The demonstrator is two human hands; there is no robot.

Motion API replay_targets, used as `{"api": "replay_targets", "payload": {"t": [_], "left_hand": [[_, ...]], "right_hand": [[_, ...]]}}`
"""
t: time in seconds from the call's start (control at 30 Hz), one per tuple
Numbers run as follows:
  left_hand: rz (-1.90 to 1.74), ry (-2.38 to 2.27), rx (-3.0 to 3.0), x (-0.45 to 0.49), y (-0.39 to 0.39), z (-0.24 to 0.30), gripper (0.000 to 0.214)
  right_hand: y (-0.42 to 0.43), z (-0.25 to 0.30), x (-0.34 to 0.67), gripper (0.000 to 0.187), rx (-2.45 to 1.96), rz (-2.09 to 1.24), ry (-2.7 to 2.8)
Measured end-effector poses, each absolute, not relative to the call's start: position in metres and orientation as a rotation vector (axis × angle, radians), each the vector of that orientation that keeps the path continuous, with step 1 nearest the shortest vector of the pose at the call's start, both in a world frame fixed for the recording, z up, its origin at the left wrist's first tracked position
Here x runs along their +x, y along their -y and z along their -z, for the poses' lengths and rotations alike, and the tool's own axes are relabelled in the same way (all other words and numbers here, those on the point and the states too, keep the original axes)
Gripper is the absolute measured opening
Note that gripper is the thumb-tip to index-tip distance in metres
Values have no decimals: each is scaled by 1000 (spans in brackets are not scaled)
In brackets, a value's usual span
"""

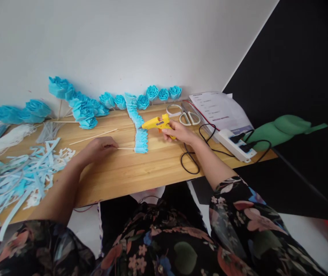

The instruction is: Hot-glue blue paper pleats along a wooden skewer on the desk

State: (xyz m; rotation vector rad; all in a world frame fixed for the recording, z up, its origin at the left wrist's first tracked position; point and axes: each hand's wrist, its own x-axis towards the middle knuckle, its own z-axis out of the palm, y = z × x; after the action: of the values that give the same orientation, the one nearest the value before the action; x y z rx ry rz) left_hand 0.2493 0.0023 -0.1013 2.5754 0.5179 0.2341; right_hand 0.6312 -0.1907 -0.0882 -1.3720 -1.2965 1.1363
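A strip of pleated blue crepe paper [141, 138] runs from the back of the table toward me. Its near end meets the tip of a thin wooden stick [126, 148]. My left hand [102, 147] is closed on the other end of that stick, low over the table. In my right hand [178, 132] is a yellow hot glue gun [157, 122], gripped by its handle. The gun's nozzle points left and sits at the strip's right edge, close to or touching the paper; I cannot tell which. A second bare stick [93, 137] lies beyond my left hand.
Finished blue paper flowers [83, 109] line the wall. Paper scraps [23, 176] cover the table's left end. To the right are scissors [188, 117], a printed sheet [218, 107], a power strip [235, 145] with black cords, and a green wrapped object [281, 130].
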Motion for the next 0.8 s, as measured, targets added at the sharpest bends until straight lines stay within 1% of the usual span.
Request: {"api": "replay_targets", "payload": {"t": [0.23,0.33,0.43,0.6,0.8], "left_hand": [[100,-465,2675,266,-17,81,29],[179,-418,2659,273,-22,76,25],[163,-384,2636,273,-21,77,25],[-19,-468,2585,263,-10,84,31],[-7,-507,2561,260,-6,87,31]], "right_hand": [[188,94,638,54,-1388,-1030,1312],[187,96,639,55,-1392,-1019,1302],[188,96,640,55,-1410,-1018,1298],[191,91,639,54,-1426,-1043,1296],[193,91,638,48,-1438,-1035,1361]]}}
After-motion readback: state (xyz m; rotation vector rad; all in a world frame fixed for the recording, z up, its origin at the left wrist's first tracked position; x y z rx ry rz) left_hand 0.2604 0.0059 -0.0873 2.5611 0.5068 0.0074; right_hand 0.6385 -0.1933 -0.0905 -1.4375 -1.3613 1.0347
